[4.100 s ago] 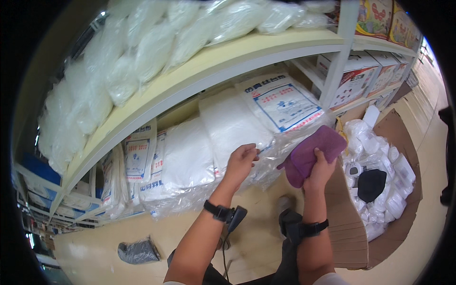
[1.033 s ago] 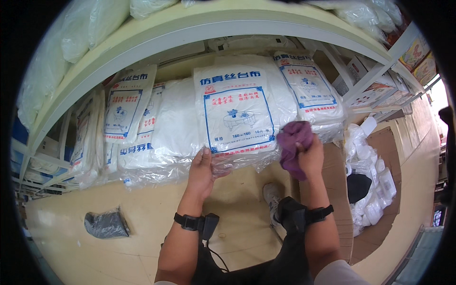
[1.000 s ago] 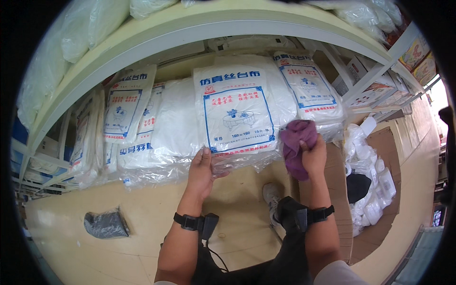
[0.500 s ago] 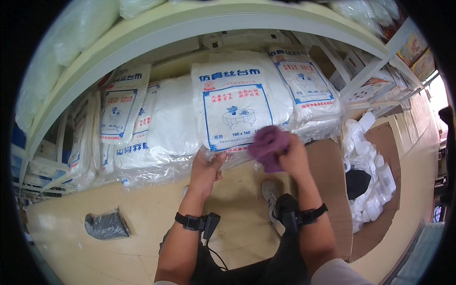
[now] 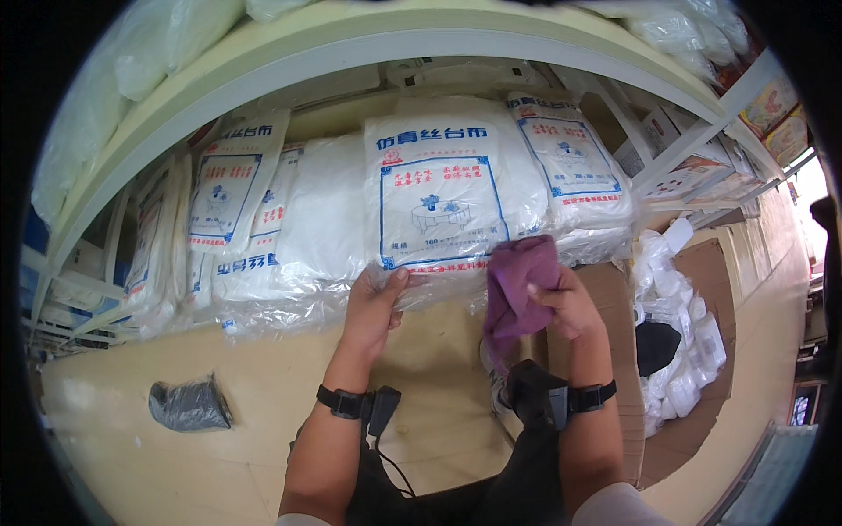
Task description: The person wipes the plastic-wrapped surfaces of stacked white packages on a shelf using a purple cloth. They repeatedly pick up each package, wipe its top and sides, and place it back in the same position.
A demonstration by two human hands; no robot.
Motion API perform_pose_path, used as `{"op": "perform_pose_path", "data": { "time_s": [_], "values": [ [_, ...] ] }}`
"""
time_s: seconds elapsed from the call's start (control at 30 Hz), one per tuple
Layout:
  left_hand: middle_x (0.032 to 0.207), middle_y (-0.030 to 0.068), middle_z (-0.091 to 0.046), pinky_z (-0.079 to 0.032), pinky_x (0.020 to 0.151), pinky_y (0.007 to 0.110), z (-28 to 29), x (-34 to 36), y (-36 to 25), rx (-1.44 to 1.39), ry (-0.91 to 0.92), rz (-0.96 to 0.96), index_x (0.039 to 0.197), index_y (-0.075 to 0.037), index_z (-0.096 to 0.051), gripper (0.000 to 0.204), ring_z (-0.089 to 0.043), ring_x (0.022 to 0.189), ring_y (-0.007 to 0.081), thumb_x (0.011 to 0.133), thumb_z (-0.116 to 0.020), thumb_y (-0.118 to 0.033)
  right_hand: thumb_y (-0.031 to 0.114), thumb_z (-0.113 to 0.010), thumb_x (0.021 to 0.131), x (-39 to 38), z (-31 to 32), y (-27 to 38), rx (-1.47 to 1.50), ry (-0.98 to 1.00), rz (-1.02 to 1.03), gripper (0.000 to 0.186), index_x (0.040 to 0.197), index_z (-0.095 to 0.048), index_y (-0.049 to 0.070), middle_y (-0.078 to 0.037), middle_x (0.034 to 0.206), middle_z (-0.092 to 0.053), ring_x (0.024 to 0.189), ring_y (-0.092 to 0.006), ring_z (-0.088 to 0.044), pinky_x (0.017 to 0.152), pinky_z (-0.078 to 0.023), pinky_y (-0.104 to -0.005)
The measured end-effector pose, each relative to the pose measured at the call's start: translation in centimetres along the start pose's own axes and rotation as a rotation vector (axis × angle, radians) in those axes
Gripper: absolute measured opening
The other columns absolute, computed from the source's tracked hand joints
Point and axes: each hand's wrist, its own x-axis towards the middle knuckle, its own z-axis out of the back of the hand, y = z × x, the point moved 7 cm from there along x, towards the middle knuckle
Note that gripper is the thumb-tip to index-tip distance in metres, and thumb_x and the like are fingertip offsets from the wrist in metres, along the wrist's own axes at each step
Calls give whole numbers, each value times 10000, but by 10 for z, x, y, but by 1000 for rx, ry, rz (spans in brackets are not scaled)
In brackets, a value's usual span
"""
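A white plastic tablecloth package with blue and red print lies at the middle front of a shelf. My left hand pinches its clear front edge, thumb on top. In my right hand is a purple cloth, gripped at its right side and hanging down loosely. The cloth's upper end touches or overlaps the package's lower right corner; I cannot tell which. Beside this package on the right lies another printed package. More packages lean and lie to the left.
An open cardboard box with white plastic-wrapped goods and a black item stands on the floor at right. A dark grey wrapped bundle lies on the floor at left. The upper shelf's edge arches above the packages.
The purple cloth, bunched before, has moved a little right and now hangs down more unfolded from my right hand. My left hand keeps hold of the package edge.
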Motion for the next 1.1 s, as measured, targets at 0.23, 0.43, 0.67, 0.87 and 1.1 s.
{"op": "perform_pose_path", "data": {
  "time_s": [0.23,0.43,0.67,0.87,1.1],
  "values": [
    [960,73,-729,-448,430,254,9,3,-2,323,-86,-75,1256,7,-617,362,-506,528,80,1020,-701,-254,-29,-716,894,7,9,6,-151,-116,-24,461,1342,-612,-51,-108,1206,-726,1096,-203,-685,988,-532,-359],
    [985,78,-736,-515,537,248,7,-1,-2,298,-86,-77,1249,11,-623,335,-623,651,93,1009,-711,-206,57,-682,950,-6,31,25,378,-272,204,359,1294,-633,-31,-118,1147,-722,1039,-235,-716,934,-585,-393],
    [1098,80,-739,-552,837,292,7,14,38,520,65,-152,1236,31,-635,285,-700,909,149,984,-718,-72,287,-814,882,13,-78,-1,-886,-310,347,420,1155,-682,-3,-231,918,-745,869,-391,-734,765,-573,-468],
    [1103,101,-741,-558,846,298,2,10,27,333,118,-126,1245,49,-638,306,-721,925,173,973,-729,-57,300,-800,862,8,31,18,-1173,-821,184,379,1077,-703,2,-270,894,-729,878,-485,-709,775,-558,-550],
    [1115,127,-740,-566,846,303,-1,-3,13,377,72,81,1295,70,-613,422,-732,967,179,1006,-731,-213,277,-830,887,-56,24,92,-548,-1302,795,403,1109,-695,-31,-169,1029,-746,934,-279,-699,879,-535,-394]
  ]
}}
